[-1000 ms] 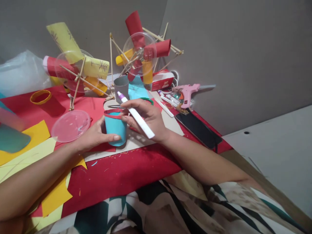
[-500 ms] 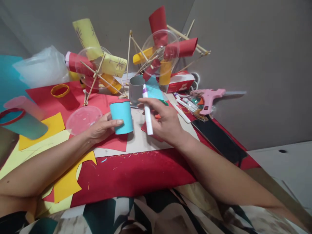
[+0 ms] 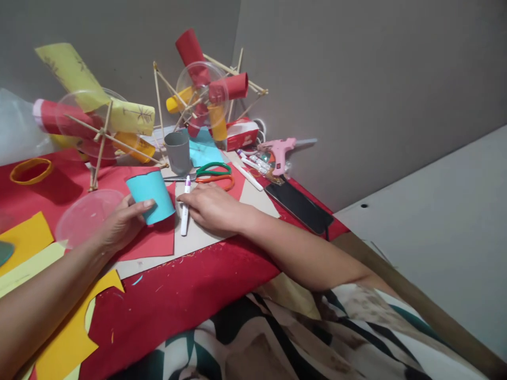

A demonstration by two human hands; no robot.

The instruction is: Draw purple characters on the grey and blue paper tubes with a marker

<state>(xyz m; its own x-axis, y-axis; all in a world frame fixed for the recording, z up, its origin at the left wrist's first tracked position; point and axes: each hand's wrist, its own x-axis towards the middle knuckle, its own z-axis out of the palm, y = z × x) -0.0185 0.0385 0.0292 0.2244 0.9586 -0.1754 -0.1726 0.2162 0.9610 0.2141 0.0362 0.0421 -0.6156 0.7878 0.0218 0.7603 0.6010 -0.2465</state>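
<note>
My left hand [image 3: 125, 221] is closed around a light-blue paper-covered cup [image 3: 150, 198], thumb on its near side, tilted above red paper. A white marker with a purple tip [image 3: 185, 208] stands out from the fingers of my right hand [image 3: 212, 207], low over the pale board. The fingertips touch the marker near its middle; part of the grip is hidden. Beyond that hand lie scissors [image 3: 214, 169] with one green and one orange handle. A grey cup [image 3: 177, 153] stands just behind them.
Two stick-and-paper wheel models with clear discs, one left [image 3: 93, 124] and one right [image 3: 203, 95], stand at the back. A pink glue gun [image 3: 279, 153] and a black phone [image 3: 299, 205] lie at the right. A red cup with an orange rim [image 3: 49, 179] is at the left.
The view has swung right. My right hand has lowered the marker toward the board, and the scissors now show fully. My left hand still holds the blue cup, now more tilted.
</note>
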